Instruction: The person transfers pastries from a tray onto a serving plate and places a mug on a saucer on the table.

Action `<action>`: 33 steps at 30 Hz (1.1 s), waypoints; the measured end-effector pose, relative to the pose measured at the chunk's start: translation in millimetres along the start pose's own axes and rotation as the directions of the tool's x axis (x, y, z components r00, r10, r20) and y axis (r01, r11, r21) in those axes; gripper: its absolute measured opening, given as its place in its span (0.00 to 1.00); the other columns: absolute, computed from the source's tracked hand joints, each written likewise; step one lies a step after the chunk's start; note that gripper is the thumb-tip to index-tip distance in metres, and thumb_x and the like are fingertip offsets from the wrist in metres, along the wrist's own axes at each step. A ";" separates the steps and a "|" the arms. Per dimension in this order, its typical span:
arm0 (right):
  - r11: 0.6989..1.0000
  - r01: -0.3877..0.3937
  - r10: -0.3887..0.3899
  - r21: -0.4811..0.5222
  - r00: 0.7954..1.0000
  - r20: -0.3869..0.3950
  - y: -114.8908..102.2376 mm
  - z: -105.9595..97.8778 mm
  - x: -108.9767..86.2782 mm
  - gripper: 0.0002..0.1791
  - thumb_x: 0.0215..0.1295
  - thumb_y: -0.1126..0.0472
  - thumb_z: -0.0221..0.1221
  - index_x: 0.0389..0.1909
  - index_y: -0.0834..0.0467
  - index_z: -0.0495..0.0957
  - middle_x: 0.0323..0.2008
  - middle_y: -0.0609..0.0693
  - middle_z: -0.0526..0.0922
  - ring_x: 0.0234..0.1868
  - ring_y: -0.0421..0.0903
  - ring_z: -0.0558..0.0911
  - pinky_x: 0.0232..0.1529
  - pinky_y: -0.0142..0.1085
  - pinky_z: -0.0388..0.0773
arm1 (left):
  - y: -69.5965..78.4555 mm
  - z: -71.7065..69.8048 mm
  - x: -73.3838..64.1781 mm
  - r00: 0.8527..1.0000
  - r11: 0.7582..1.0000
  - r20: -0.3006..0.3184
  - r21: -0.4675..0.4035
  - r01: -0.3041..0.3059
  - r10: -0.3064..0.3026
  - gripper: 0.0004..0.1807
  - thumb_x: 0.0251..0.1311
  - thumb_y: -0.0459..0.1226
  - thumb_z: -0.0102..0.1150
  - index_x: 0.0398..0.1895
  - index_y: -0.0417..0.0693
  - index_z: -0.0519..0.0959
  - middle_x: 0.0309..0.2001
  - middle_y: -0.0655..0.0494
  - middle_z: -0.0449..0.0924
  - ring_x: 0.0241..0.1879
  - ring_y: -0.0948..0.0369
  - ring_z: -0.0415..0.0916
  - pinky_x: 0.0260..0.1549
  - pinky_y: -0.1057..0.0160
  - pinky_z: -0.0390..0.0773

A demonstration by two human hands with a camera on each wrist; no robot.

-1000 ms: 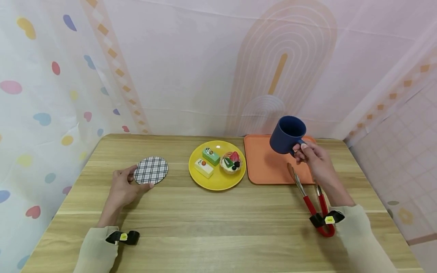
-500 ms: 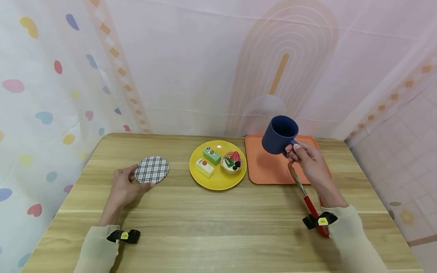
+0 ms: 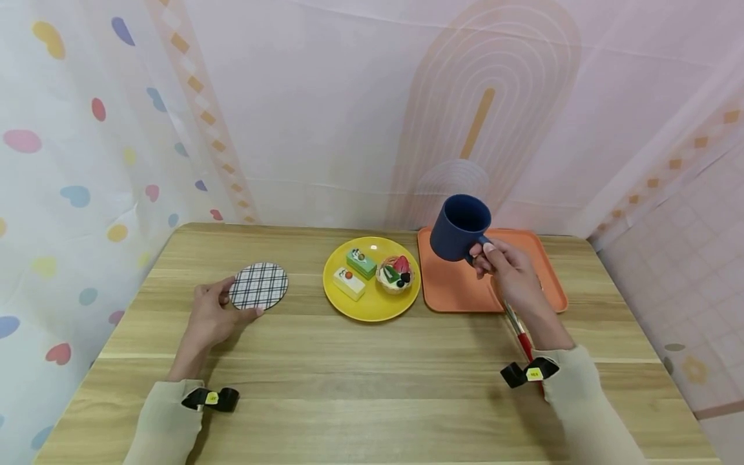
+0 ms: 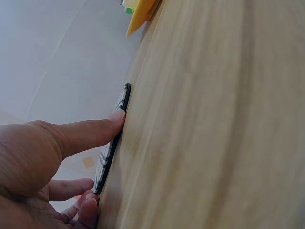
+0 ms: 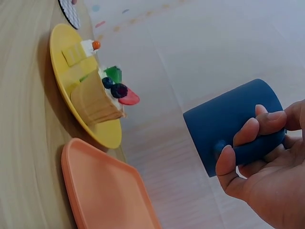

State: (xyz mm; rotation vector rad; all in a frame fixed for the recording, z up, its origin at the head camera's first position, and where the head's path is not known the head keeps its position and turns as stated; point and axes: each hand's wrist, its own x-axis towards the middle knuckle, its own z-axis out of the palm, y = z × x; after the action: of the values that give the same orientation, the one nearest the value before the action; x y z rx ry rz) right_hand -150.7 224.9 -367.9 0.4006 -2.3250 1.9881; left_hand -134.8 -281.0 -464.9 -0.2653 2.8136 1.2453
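Observation:
My left hand [image 3: 214,318] holds a round black-and-white checked coaster [image 3: 259,286] by its edges on the left of the table. In the left wrist view, the thumb lies on one side of the coaster [image 4: 111,148] and the fingertips at the opposite edge, close to the wood. A dark blue mug [image 3: 456,234] is up in the air, gripped at its handle by my right hand [image 3: 513,274]. It tilts a little, and overlaps the orange tray in the head view. Fingers curl round the handle of the mug [image 5: 224,119] in the right wrist view.
A yellow plate [image 3: 372,312] with two small cakes [image 3: 350,284] and a fruit tart [image 3: 394,276] stands mid-table. To its right lies an orange tray [image 3: 456,287]. Red-handled tongs [image 3: 525,343] are partly hidden beneath my right forearm. Patterned cloth [image 3: 325,116] hangs behind the table.
My right hand has carried the mug steadily leftward over the tray, and its forearm now covers more of the tongs. The left hand and the coaster stay in place.

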 end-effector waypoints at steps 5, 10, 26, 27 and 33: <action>1.000 -0.022 0.022 0.016 1.000 0.011 0.2 7.3 1.6 0.20 0.84 0.60 0.43 0.45 0.75 0.73 0.28 0.48 0.70 0.33 0.44 0.72 0.34 0.31 0.83 | 0.3 -0.1 0.4 1.000 1.000 0.006 0.001 0.009 -0.009 0.57 0.54 0.44 0.78 0.78 0.28 0.53 0.66 0.30 0.51 0.56 0.43 0.58 0.42 0.63 0.65; 1.000 -0.018 0.018 0.000 0.999 0.032 -1.0 13.0 3.2 0.20 0.84 0.60 0.42 0.45 0.76 0.72 0.28 0.49 0.69 0.33 0.44 0.72 0.34 0.30 0.82 | 0.2 -0.1 0.8 1.000 1.000 0.008 -0.003 0.008 -0.008 0.57 0.54 0.43 0.78 0.78 0.28 0.53 0.66 0.31 0.51 0.55 0.44 0.57 0.42 0.63 0.64; 0.998 0.059 -0.059 -0.001 0.996 0.069 -5.3 33.4 8.2 0.19 0.84 0.62 0.42 0.43 0.75 0.73 0.27 0.53 0.68 0.31 0.46 0.72 0.33 0.33 0.82 | 0.0 -1.1 -0.7 1.000 1.000 0.003 -0.010 0.001 -0.001 0.57 0.54 0.43 0.78 0.77 0.26 0.53 0.66 0.30 0.51 0.55 0.44 0.57 0.42 0.63 0.64; 0.998 0.059 -0.059 0.000 0.996 0.071 -5.3 34.5 8.4 0.19 0.84 0.62 0.42 0.43 0.76 0.73 0.27 0.53 0.68 0.31 0.46 0.72 0.33 0.33 0.82 | 0.1 -1.1 -0.7 1.000 1.000 0.004 -0.009 0.003 -0.003 0.57 0.54 0.43 0.78 0.77 0.27 0.53 0.66 0.30 0.51 0.56 0.44 0.57 0.42 0.63 0.65; 0.999 0.043 -0.043 0.001 0.995 0.085 -5.7 41.4 9.2 0.18 0.83 0.63 0.42 0.43 0.75 0.74 0.27 0.52 0.68 0.31 0.45 0.73 0.33 0.31 0.82 | 0.1 -0.9 -0.2 1.000 1.000 0.007 -0.005 0.005 -0.005 0.58 0.54 0.44 0.78 0.78 0.27 0.53 0.66 0.30 0.51 0.56 0.43 0.58 0.43 0.63 0.66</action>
State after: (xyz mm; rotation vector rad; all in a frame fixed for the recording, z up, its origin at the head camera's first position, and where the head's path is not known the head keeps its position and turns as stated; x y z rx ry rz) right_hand -153.0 182.2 -367.5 0.5408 -2.3456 1.9881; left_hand -134.6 -281.6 -464.3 -0.2678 2.8028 1.2499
